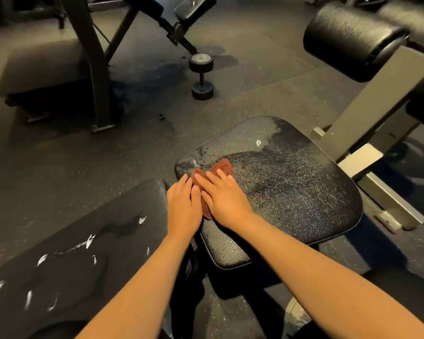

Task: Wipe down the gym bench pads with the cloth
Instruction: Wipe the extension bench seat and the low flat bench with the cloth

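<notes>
Pressing the cloth (pixel 224 167) onto the seat pad (pixel 291 187) with flat, outstretched left hand (pixel 182 206) and right hand (pixel 224 201), leaving its tip showing at twelve o'clock.

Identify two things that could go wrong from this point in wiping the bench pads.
1. The cloth is bunched small under the left hand and right hand, both pressing flat near the left edge of the seat pad; the droplet-speckled far side could get missed.
2. The back pad shows white scuffs or tears, which might snag the cloth or worsen when rubbed.
</notes>
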`<state>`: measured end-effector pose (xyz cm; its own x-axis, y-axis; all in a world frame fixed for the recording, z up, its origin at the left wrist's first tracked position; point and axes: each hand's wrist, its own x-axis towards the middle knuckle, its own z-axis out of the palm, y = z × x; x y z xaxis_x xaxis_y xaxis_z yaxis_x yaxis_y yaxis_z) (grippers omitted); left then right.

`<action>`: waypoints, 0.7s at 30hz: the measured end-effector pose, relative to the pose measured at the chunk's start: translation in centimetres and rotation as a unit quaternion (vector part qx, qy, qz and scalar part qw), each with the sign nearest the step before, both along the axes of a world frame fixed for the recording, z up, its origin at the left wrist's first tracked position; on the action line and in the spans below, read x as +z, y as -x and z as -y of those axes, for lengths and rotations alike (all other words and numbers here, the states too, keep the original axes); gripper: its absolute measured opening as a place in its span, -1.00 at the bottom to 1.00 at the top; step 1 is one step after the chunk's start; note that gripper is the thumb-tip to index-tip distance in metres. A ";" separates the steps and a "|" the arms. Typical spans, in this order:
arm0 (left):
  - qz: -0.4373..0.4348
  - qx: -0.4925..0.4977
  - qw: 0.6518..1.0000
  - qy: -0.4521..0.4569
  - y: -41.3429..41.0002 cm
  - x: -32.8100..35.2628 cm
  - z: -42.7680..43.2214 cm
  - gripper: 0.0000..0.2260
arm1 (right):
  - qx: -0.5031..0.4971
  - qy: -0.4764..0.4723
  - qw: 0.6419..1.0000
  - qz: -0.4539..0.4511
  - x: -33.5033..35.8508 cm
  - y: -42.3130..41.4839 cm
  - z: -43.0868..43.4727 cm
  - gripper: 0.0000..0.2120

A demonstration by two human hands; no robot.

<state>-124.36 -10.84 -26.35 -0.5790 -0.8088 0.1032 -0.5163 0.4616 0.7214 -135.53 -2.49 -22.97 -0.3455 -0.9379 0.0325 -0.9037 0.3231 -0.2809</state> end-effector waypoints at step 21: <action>-0.011 0.070 0.997 -0.043 -1.3 0.9 2.0 -0.55 | 0.010 -0.023 1.000 0.002 0.1 -0.1 7.7 -0.54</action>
